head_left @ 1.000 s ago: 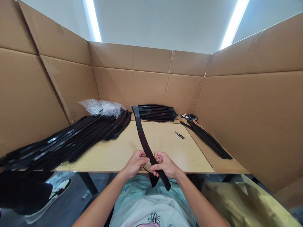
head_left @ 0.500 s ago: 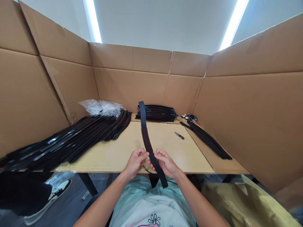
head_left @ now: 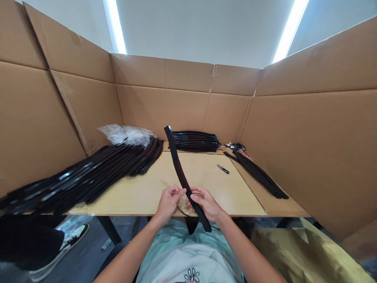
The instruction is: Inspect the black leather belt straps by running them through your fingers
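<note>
A long, curved black strip [head_left: 181, 177] with a dark maroon middle section is held up over the table's front edge, its lower end over my lap. My left hand [head_left: 171, 200] is closed, thumb and fingertips pinching the strip's left edge just below the maroon part. My right hand [head_left: 204, 202] grips it from the other side, thumb on its face and fingers behind. A thin black cord [head_left: 182, 212] hangs beneath my left hand; where it leads is hidden.
Many similar strips [head_left: 118, 165] fan out at left, beside clear plastic bags [head_left: 129, 134]. A stack of strips [head_left: 196, 141] lies at the back. Thread snips [head_left: 223, 169] and more black strips [head_left: 259, 173] lie at right. Cardboard walls [head_left: 312, 137] surround the table [head_left: 141, 192]. A person's shoe [head_left: 67, 247] shows lower left.
The strip has turned about its length, showing a narrower side, and its top end has tilted left. My right thumb has shifted slightly onto it; my left hand has barely moved.
</note>
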Action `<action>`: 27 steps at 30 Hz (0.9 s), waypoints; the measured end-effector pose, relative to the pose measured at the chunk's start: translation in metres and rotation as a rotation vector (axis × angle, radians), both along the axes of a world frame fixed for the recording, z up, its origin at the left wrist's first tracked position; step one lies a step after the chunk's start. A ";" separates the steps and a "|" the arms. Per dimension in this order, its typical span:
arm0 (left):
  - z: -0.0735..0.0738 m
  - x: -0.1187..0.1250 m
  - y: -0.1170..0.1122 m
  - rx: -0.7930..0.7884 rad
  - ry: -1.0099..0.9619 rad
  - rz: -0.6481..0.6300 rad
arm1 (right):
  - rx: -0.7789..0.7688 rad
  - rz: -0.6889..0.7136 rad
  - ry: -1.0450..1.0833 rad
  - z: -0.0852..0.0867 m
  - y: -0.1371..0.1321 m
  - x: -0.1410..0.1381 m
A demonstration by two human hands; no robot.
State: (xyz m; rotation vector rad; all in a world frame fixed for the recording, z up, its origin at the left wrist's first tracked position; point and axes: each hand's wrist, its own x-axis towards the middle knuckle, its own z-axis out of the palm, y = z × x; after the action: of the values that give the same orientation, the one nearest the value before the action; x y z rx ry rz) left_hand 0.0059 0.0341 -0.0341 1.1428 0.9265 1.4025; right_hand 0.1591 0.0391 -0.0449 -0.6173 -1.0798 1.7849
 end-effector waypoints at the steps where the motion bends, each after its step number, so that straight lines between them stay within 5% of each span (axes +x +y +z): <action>1: 0.001 0.000 0.000 -0.005 -0.003 -0.020 | 0.007 0.008 0.001 -0.001 0.000 0.000; 19: 0.000 -0.002 -0.003 0.022 0.119 -0.066 | 0.126 0.046 -0.098 -0.001 -0.002 -0.002; 27: -0.002 -0.001 -0.001 0.020 0.040 -0.022 | -0.004 0.010 0.039 0.006 -0.004 -0.001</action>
State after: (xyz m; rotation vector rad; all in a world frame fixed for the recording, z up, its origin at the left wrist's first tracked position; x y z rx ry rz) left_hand 0.0053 0.0331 -0.0357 1.1969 0.9273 1.3785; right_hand 0.1582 0.0351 -0.0393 -0.5782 -1.0544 1.8010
